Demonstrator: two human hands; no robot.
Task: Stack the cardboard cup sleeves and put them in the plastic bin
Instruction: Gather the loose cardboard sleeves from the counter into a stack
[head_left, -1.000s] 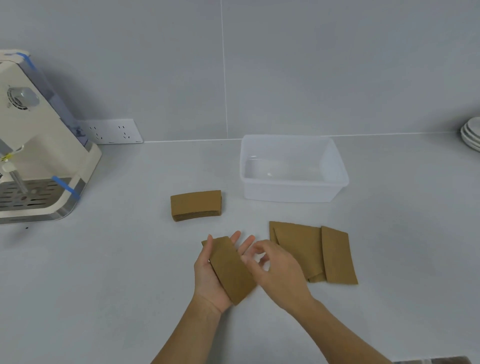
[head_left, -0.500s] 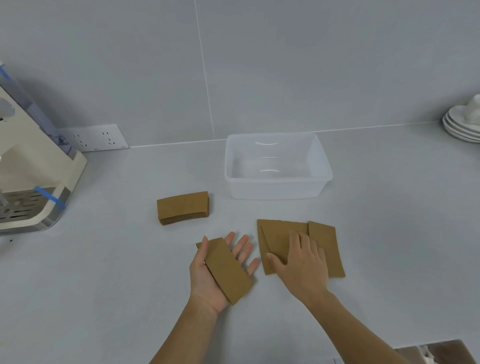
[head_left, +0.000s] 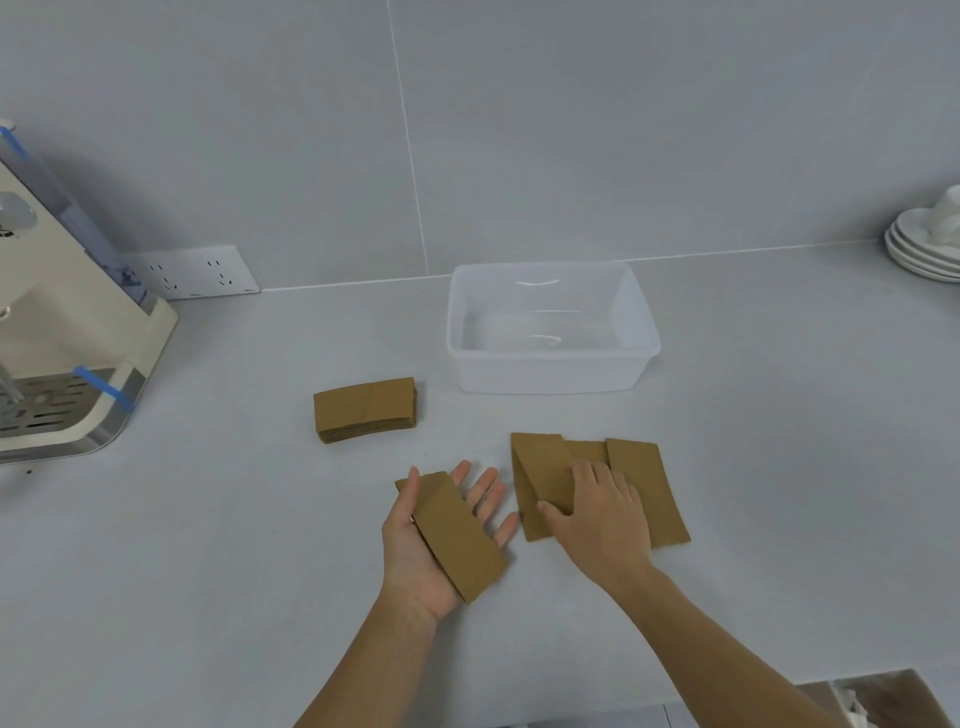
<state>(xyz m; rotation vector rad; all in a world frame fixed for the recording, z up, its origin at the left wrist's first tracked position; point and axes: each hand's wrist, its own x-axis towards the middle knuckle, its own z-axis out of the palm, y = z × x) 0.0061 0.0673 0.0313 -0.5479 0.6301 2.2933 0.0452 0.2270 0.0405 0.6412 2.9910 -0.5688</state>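
Sleeve (head_left: 457, 535) lies across open, palm-up left hand (head_left: 441, 540), thumb at its edge, near the plastic bin (head_left: 550, 374). Right hand (head_left: 597, 514) flat on loose sleeves (head_left: 644, 488). Stacked sleeves (head_left: 365, 409) left of bin. Grey counter (head_left: 208, 571), tiled wall (head_left: 571, 130).

Left hand (head_left: 431, 540), right hand (head_left: 602, 525): both bare. Forearms bare, no sleeves, rings or watch visible.

A gray kitchen corner

A gray wall (head_left: 571, 114) stands behind a pale counter (head_left: 182, 571), with a white socket (head_left: 195, 273) at middle left and white plates (head_left: 922, 249) far right.
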